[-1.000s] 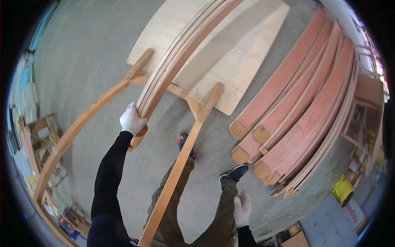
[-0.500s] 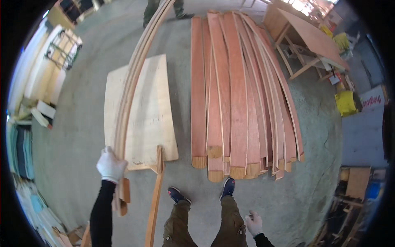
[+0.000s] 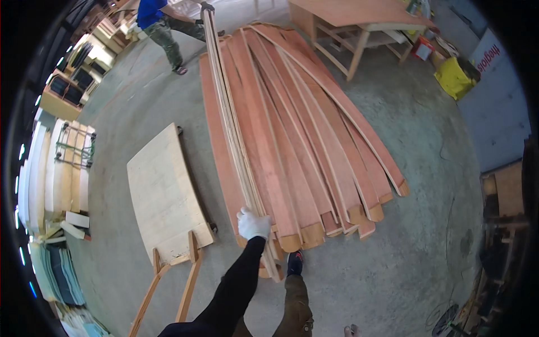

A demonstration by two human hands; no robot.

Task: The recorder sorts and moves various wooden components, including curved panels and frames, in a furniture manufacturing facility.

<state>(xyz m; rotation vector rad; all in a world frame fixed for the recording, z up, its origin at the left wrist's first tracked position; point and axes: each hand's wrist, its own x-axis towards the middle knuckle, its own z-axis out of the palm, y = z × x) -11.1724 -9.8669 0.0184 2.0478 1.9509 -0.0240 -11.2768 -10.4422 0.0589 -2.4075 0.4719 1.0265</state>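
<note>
Over the left part of the pile of reddish boards [image 3: 270, 163], head view: a bundle of long boards [image 3: 232, 132] is running away from the person, pale layered edges facing up. Long axis is going from lower centre to the top of the view, leaning left with distance. Left hand [image 3: 254, 223], white-gloved, is holding it close to the near end; fingers are curling round the stack, and a short length is projecting past them toward the person. Most of the bundle is therefore lying ahead of those fingers. Right hand [image 3: 352, 331] is showing only at the lower edge, well apart to the right; the left is clearly the nearer. Right fingers: cannot tell their state, mostly cut off. At the far end a co-worker's dark-gloved hand [image 3: 207, 7] is meeting the bundle. Beneath, the pile is fanning out, roughly along the same axis; whether bundle and pile are touching, not clear. Off to the left, a pale panel [image 3: 165, 196] with wooden handles [image 3: 187, 292] is sitting apart from the pile.
</note>
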